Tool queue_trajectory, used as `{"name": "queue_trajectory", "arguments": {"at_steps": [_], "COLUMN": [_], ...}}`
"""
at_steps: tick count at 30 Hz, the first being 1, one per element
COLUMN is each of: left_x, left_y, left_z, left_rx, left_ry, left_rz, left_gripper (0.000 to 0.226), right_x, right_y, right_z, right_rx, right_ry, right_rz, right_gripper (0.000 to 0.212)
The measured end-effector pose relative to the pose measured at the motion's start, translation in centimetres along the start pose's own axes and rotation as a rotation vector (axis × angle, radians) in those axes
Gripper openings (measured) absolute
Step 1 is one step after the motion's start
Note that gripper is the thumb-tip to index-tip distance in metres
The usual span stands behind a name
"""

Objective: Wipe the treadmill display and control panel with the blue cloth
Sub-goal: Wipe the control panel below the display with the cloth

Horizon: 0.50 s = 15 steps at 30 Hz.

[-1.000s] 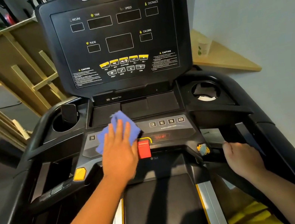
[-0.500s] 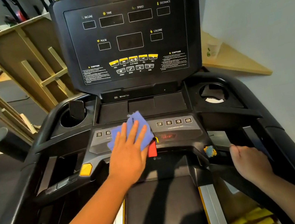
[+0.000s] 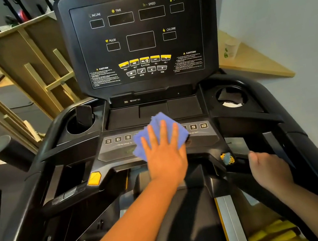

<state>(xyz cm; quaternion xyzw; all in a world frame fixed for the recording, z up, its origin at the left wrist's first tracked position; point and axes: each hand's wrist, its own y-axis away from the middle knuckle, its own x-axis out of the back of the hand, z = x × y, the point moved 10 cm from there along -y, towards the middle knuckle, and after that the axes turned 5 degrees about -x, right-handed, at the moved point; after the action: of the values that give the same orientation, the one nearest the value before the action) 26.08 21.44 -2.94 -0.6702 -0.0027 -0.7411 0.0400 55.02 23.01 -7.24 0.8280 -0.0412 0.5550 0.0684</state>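
Fingers (image 3: 163, 132) of the left hand (image 3: 165, 157) lay straight and slightly spread, pressing one blue cloth (image 3: 157, 135) flat on the middle of the control panel (image 3: 117, 152), with number keys showing to either side of them. The wiping of the panel appeared to be the step in hand; the next move would likely call for a sweep toward the keys beyond the little finger, then a reach up to the single dark display (image 3: 140, 38) above the fingertips. The right hand (image 3: 268, 169) curled round the side rail (image 3: 243, 157). Two cup holders flanked the console: one to the left (image 3: 79, 126), one to the right (image 3: 232, 96).
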Motion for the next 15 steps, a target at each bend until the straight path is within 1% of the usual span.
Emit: {"name": "queue_trajectory", "arguments": {"at_steps": [2,5,6,7,8,9,10,13,15], "left_x": [-0.4,-1.5,-1.7,-1.9,-1.8,-1.2,-0.7,1.5,3.0], "left_y": [-0.1,1.1,1.7,1.9,1.9,1.7,1.2,-0.1,-0.2], "left_z": [4.0,8.6,9.0,8.5,7.5,5.8,3.5,-4.6,-8.6], "left_rx": [-0.111,-0.447,-0.541,-0.594,-0.596,-0.539,-0.445,-0.081,0.133], "left_ry": [-0.052,-0.152,-0.173,-0.185,-0.187,-0.164,-0.146,-0.099,-0.010], "left_rz": [-0.033,-0.083,-0.095,-0.093,-0.082,-0.061,-0.044,0.012,0.073], "left_gripper": [0.066,0.066,0.066,0.065,0.065,0.065,0.067,0.069,0.065], "right_x": [-0.1,-0.1,-0.1,-0.1,-0.1,-0.1,-0.1,0.0,0.1], "right_y": [-0.1,-0.1,-0.1,0.0,0.0,0.0,0.1,0.1,0.2], "right_z": [0.4,0.4,0.4,0.4,0.4,0.5,0.5,0.6,0.4], "right_rx": [-0.029,-0.036,-0.039,-0.045,-0.051,-0.055,-0.057,-0.057,-0.051], "right_ry": [-0.049,-0.058,-0.055,-0.057,-0.064,-0.072,-0.077,-0.097,-0.099], "right_rz": [-0.015,-0.033,-0.036,-0.040,-0.046,-0.051,-0.053,-0.047,-0.035], "right_gripper": [0.057,0.056,0.057,0.058,0.059,0.059,0.060,0.060,0.059]}}
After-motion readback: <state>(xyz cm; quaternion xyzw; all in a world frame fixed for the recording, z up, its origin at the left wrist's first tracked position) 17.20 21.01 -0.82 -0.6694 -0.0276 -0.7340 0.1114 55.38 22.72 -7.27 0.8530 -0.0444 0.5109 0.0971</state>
